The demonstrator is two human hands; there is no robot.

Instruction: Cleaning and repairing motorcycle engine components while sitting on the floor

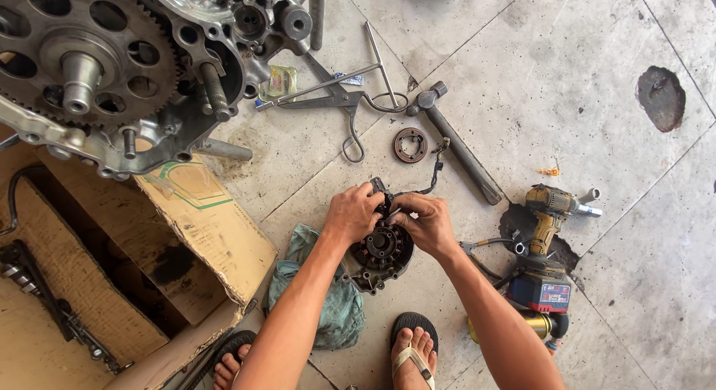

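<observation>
A round engine cover (380,250) with a ring of coils is held over the green rag (337,300) on the concrete floor (522,84). Its far left edge is gripped by the left hand (352,213), fingers curled shut; its far right rim is pinched by the right hand (426,223). The cardboard edge (216,233) lies close on the left, the cordless driver (548,241) near on the right. Open floor is left beyond, before the hammer (456,144).
</observation>
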